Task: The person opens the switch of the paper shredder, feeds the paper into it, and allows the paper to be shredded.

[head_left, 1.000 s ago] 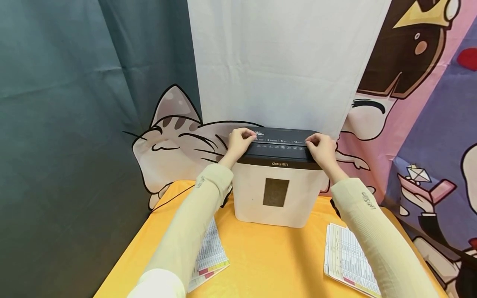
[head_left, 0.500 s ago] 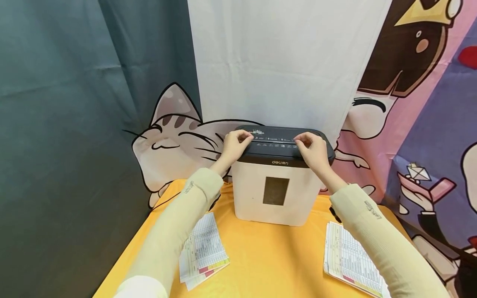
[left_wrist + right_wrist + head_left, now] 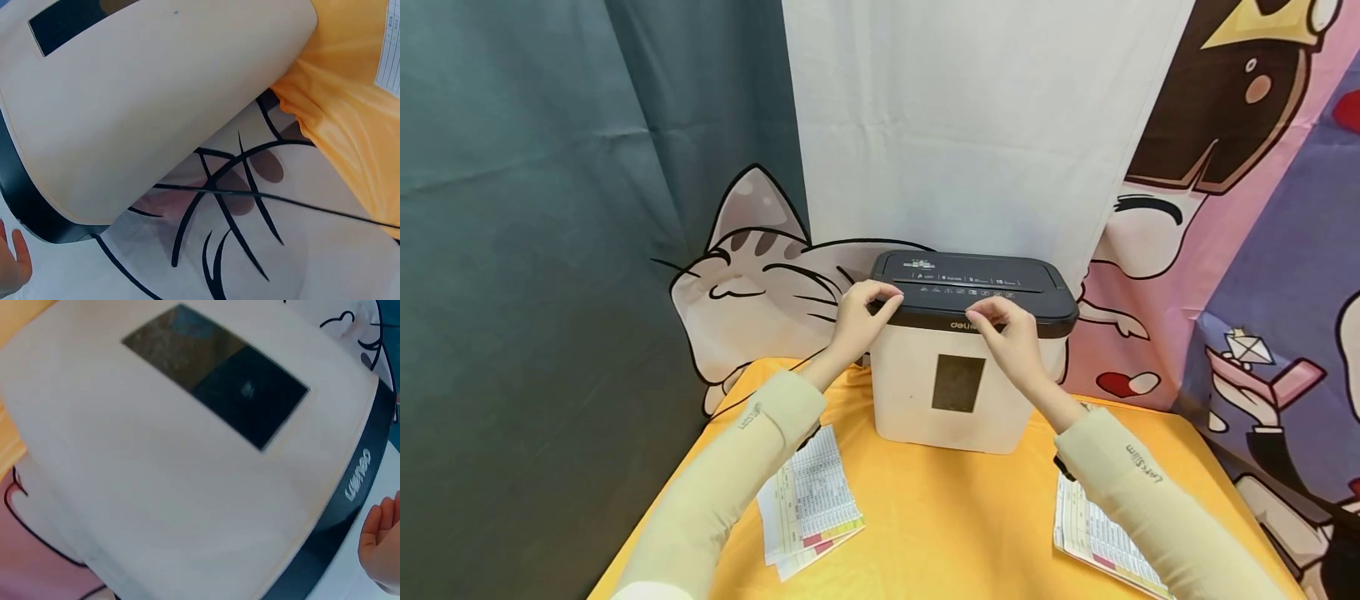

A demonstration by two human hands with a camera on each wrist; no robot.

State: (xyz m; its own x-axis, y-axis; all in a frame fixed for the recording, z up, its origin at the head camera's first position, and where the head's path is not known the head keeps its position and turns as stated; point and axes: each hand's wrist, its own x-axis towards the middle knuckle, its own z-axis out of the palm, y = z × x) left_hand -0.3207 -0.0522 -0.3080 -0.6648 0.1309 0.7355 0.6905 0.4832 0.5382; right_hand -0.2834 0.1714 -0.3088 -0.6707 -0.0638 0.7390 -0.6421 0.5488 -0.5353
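Observation:
A paper shredder (image 3: 898,400) with a white bin, dark window and black top (image 3: 977,267) marked "deli" stands upright at the table's back. My left hand (image 3: 861,317) hovers at the top's front left corner, fingers loosely bent, nothing visible in them. Lower and further right, my right hand (image 3: 1011,337) overlaps the front edge beside the logo; its fingers are loosely bent too, with nothing seen between them. The slot across the top shows no paper. Each wrist view catches only fingers of its hand, beside the black rim (image 3: 350,500).
Printed sheets (image 3: 812,492) lie fanned at the table's left, and another stack (image 3: 1097,537) lies at the right, partly under the right sleeve. A black cord (image 3: 300,203) runs behind the shredder. Printed cloth hangs close behind the orange-covered table (image 3: 940,517).
Both hands have come off the shredder's top toward me. The right hand has moved left and down, the left hand slightly left and down. The slot is now in full view.

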